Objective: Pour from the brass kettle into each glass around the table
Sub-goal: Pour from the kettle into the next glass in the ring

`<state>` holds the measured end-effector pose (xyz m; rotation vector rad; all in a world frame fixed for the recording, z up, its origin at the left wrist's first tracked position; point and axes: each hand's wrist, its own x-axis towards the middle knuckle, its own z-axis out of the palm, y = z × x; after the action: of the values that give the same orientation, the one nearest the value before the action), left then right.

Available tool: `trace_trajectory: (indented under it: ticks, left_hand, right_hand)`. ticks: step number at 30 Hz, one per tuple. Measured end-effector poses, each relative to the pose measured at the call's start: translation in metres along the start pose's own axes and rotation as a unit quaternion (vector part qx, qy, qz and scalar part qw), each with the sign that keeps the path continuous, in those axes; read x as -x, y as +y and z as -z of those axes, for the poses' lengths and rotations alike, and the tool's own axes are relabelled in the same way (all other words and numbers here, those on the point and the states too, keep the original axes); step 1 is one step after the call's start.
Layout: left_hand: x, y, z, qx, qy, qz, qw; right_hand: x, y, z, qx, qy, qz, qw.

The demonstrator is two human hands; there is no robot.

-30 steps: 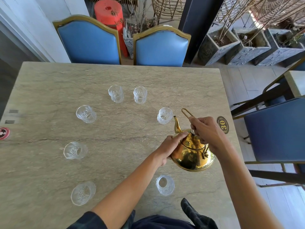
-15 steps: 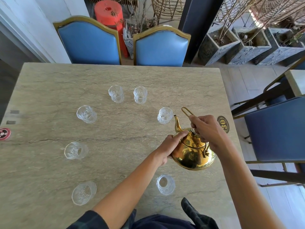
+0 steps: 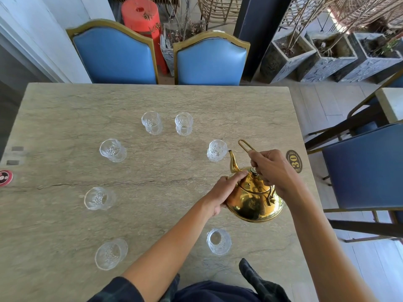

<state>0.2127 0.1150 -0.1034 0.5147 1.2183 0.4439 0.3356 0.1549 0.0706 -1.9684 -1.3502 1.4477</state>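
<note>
A shiny brass kettle [image 3: 255,201] is held above the stone table [image 3: 65,110], tilted with its spout toward a clear glass [image 3: 217,150] at the right. My right hand [image 3: 272,168] grips the kettle's wire handle. My left hand [image 3: 226,190] presses against the kettle's side near the lid. Several more cut glasses stand in a ring: two at the back [image 3: 152,122] [image 3: 183,123], one at the left [image 3: 112,149], one lower left [image 3: 98,198], one near left [image 3: 111,253] and one near me [image 3: 218,241]. I cannot tell whether liquid flows.
Two blue chairs [image 3: 115,55] [image 3: 210,59] stand at the table's far side, another blue chair [image 3: 366,166] at the right. A "30" number badge [image 3: 294,161] sits near the right edge, a red round sticker [image 3: 5,177] at the left edge. Stone planters [image 3: 290,59] line the back right.
The kettle and both hands have shifted slightly up and toward the right-hand glass, bringing the spout closer to it. The glasses have not moved.
</note>
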Motion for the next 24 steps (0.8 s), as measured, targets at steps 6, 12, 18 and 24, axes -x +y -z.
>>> trace_trajectory:
  ticks: [6,12,18,24]
  left_hand:
    - [0.0001,0.0014,0.0005,-0.001,-0.005,0.014,1.000]
    - [0.0013,0.0009,0.0004,-0.007,-0.015,0.018,1.000]
    - [0.0032,0.0022,-0.0010,-0.008,-0.015,0.010,1.000]
    - [0.0026,0.0010,-0.0021,0.000,-0.007,0.006,1.000]
  right_hand:
    - [0.0009,-0.0016,0.0004,-0.002,0.004,-0.001,1.000]
    - [0.0026,-0.0023,0.0007,-0.008,0.002,0.000,1.000]
    - [0.0043,-0.0035,0.0011,-0.005,0.001,0.002,1.000]
    - [0.0037,-0.0023,0.0012,-0.004,0.004,0.002,1.000]
